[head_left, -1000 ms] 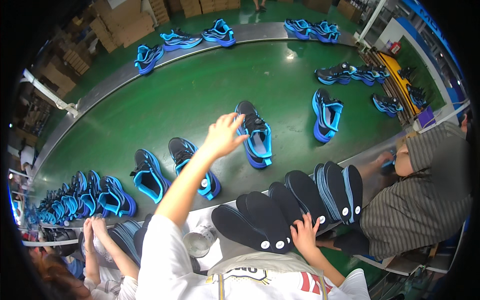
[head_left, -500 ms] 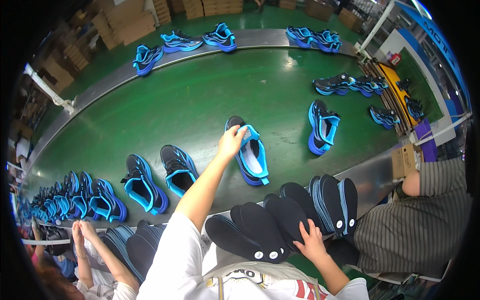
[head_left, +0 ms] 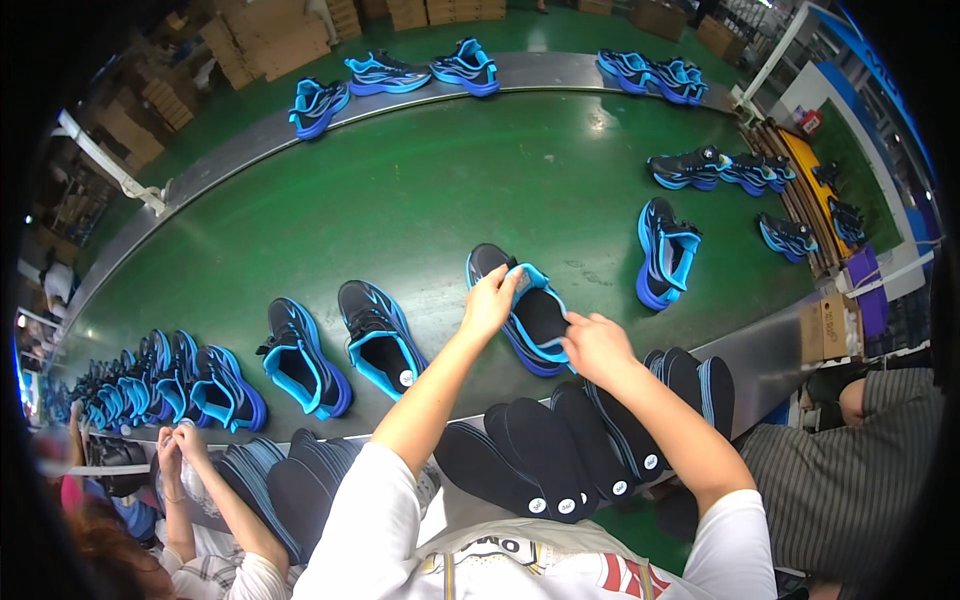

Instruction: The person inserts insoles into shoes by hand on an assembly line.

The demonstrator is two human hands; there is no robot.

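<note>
A black and blue sneaker [head_left: 542, 365] stands on the green conveyor in front of me, toe pointing away. My left hand [head_left: 490, 303] is closed on its tongue, pulling the opening wide. My right hand [head_left: 598, 347] is closed at the heel of the opening, on a black insole [head_left: 540, 318] that lies inside the shoe. The fingertips are partly hidden by the collar. Left of my left forearm is another sneaker [head_left: 375, 318] with a white dot showing at its heel. Below my hands, several loose black insoles [head_left: 533, 445] lie fanned out along the near edge.
More sneakers [head_left: 305, 355] line the conveyor [head_left: 450, 180] leftward, and one sneaker [head_left: 664, 255] stands to the right. Several shoes [head_left: 465, 68] sit on the far metal ledge. A co-worker's hands [head_left: 180, 440] are at lower left; a person in a striped shirt [head_left: 850, 480] sits at right.
My right hand has moved from the insole pile up to the shoe. A black insole now covers the pale inside of that shoe. My left hand still holds the tongue.
</note>
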